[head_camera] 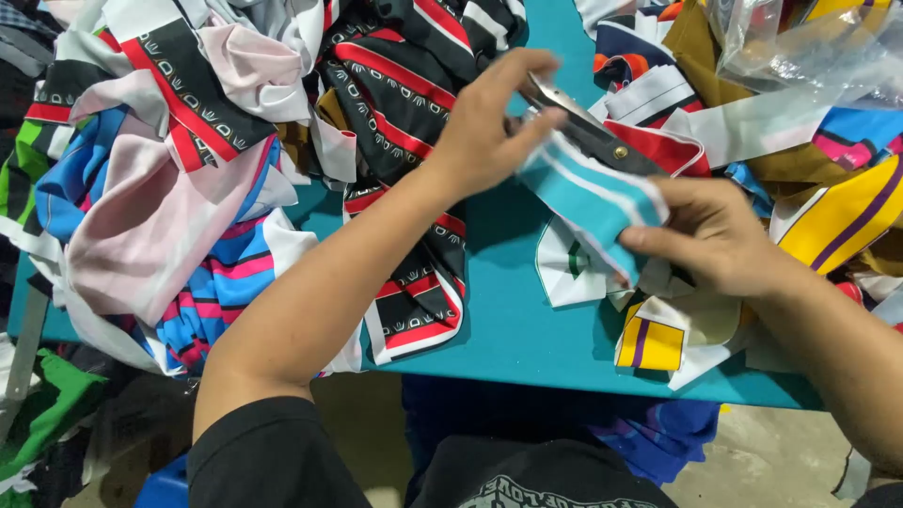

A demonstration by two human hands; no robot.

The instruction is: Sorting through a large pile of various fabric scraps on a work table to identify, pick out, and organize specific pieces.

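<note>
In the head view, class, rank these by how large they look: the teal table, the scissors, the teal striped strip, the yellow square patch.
1. Table
2. Striped strip
3. Scissors, partly hidden, so close to the strip
4. Yellow patch

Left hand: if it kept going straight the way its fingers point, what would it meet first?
Likely the scissors that the left hand already grips, then the red-edged white strip just past them; depth is unclear.

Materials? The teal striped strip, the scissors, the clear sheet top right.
Teal striped strip: thin printed fabric, matte; it folds softly in the right hand.
Scissors in the left hand: likely steel, shiny blades, brass-coloured pivot.
Clear sheet: looks like plastic film, glossy, crinkled.
</note>
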